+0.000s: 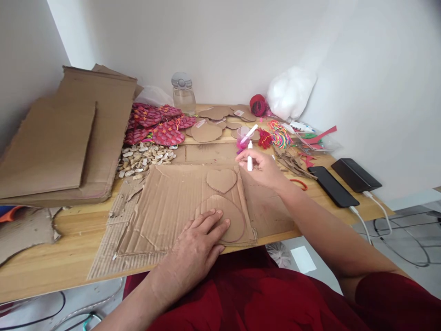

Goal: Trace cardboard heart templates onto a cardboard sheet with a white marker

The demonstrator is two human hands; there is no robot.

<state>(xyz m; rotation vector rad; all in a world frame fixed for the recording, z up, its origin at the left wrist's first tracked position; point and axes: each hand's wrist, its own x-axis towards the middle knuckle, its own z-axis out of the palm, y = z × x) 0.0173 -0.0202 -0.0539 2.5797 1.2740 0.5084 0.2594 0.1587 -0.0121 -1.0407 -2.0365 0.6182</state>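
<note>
My left hand [198,239] lies flat with its fingers stretched out, pressing on a rounded cardboard cutout [220,207]. A reddish curved line runs around that cutout on the cardboard sheet [161,207] beneath it. Just above sits a smaller heart-shaped cardboard piece [221,180]. My right hand [263,168] is closed around a slim white tube with a narrow tip [250,158], held upright over the sheet's far right corner. Right behind it, a white stick with a purple end [248,134] leans by a small pink cup [244,133].
Stacked cardboard [103,115] stands left, beside peanut shells [148,158] and red patterned pieces [155,122]. Behind are a water bottle [183,94], cardboard discs [206,131], a red yarn ball [258,105] and colored strings [280,134]. A phone [332,186] and black box [356,174] lie right.
</note>
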